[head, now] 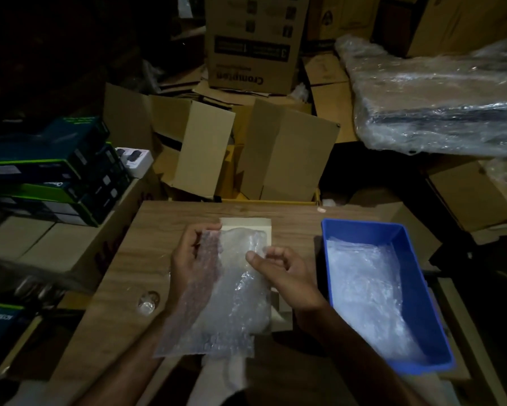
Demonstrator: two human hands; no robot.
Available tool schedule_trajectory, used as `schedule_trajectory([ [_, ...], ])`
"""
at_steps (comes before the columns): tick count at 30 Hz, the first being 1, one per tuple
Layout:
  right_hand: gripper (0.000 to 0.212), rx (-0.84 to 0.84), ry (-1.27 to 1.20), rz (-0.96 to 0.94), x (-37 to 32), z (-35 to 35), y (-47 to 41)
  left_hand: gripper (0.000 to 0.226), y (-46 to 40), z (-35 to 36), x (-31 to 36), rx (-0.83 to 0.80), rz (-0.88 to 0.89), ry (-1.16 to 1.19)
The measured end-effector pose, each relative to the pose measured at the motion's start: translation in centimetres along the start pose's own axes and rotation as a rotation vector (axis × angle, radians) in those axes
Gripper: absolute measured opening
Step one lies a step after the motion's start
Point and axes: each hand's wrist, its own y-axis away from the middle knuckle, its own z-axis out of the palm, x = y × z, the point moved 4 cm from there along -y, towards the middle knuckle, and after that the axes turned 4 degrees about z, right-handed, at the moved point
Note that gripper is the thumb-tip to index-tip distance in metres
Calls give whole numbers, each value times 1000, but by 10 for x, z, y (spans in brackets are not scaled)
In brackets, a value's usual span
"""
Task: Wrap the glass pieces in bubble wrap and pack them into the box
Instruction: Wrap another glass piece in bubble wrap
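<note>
Both hands hold the bubble wrap above the small box on the wooden table: the left hand grips its left edge, and the right hand pinches its right edge between thumb and fingers. Whether a glass piece lies inside cannot be determined in this dim light. If one does, the open lower end could let it slide out onto the table; a loose glass piece near the table's left edge could be knocked off by the left forearm.
</note>
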Motion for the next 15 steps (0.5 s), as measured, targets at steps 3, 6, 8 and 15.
schedule_trajectory([
  [3, 59, -46, 17, -7, 5, 13, -4, 23, -3, -12, -4, -170, 80, -73],
  [6, 49, -73, -31, -91, 7, 12, -13, 38, -16, -30, -19, -314, -192, -6],
  [8, 43, -88, -78, -137, 11, 5, -25, 38, -18, -44, -31, -345, -396, 38],
  [15, 46, -356, -248, -123, 25, 11, -46, 33, -5, -50, -49, -474, -776, 510],
])
